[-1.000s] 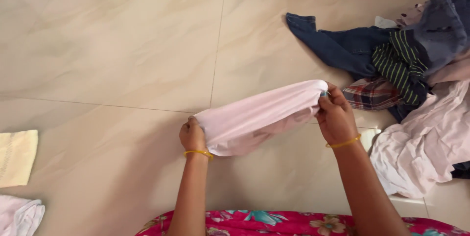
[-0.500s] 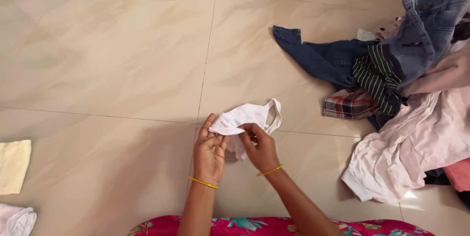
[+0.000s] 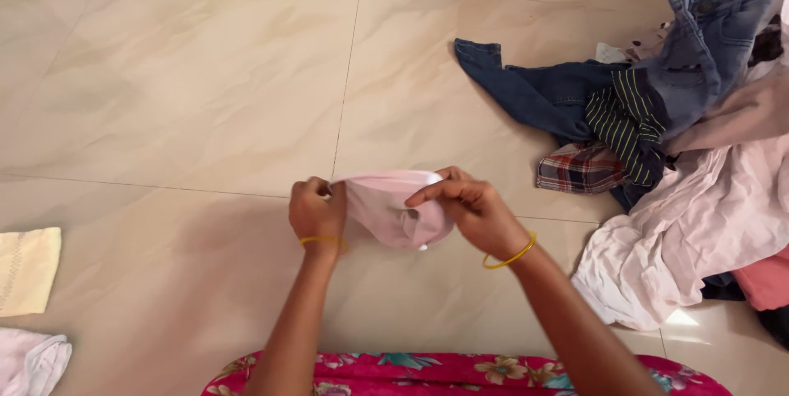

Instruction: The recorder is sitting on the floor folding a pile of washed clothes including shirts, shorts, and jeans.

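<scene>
A small pale pink garment (image 3: pixel 388 209) is folded into a compact bundle between both hands, just above the beige tiled floor (image 3: pixel 205 75). My left hand (image 3: pixel 316 211) grips its left edge, fist closed, a yellow bangle on the wrist. My right hand (image 3: pixel 464 209) pinches the right side, with fingers laid across the top of the cloth. A yellow bangle circles that wrist too.
A heap of clothes lies at the right: blue jeans (image 3: pixel 559 92), a dark striped top (image 3: pixel 629 121), a plaid piece (image 3: pixel 579 168), a large pale pink cloth (image 3: pixel 699 232). A folded cream cloth (image 3: pixel 26 269) and a white one (image 3: pixel 33 363) lie at the left edge.
A second ago the pink garment was stretched wide between the hands. The hands then came together, and now they hold it as a small folded bundle slightly apart.
</scene>
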